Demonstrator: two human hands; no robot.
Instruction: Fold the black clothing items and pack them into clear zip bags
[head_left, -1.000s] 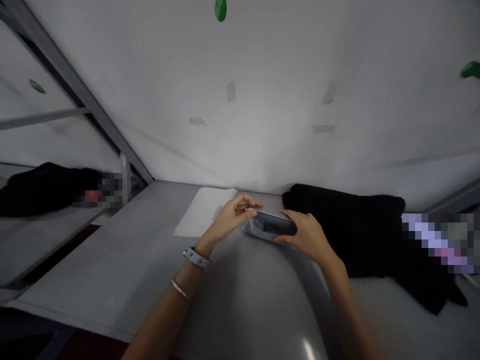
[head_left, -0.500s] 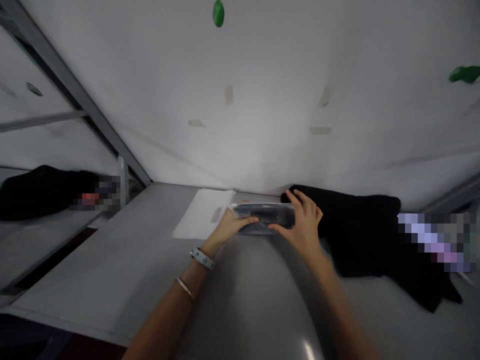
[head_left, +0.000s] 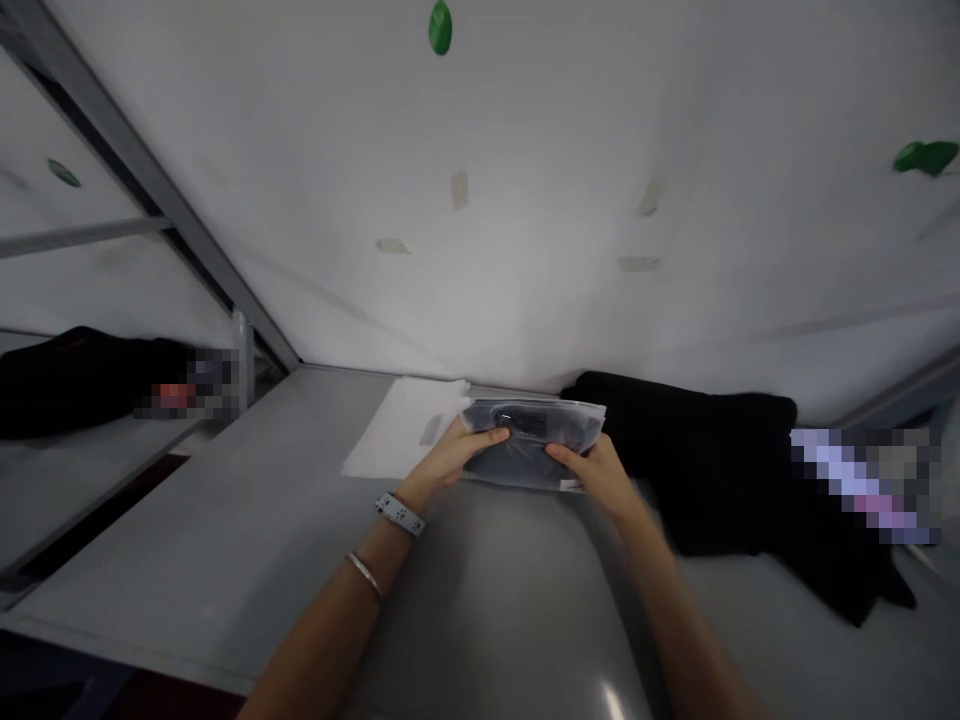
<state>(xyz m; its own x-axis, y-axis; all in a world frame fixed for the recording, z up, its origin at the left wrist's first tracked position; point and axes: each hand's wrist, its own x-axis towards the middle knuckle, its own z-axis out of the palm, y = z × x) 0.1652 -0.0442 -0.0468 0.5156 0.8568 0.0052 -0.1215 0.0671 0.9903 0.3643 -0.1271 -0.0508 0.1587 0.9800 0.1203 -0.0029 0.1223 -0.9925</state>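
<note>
Between my two hands is a clear plastic bag with a folded dark item inside; what kind of item it is I cannot tell. My left hand grips the bag's left side, thumb on the near face and fingers behind. On the right side my right hand pinches it the same way, the fingers hidden behind the plastic. A small white label shows at the lower right corner of the bag. Flat white bags or sheets lie on the table just left of the left hand.
Black cloth lies in a heap on the grey table to the right. A white wall panel rises behind. At left, a metal frame post stands before another surface with a black garment.
The bag has tilted so that more of its face shows. My right hand has shifted from the top edge down to the right side, its raised fingers now behind the bag.
</note>
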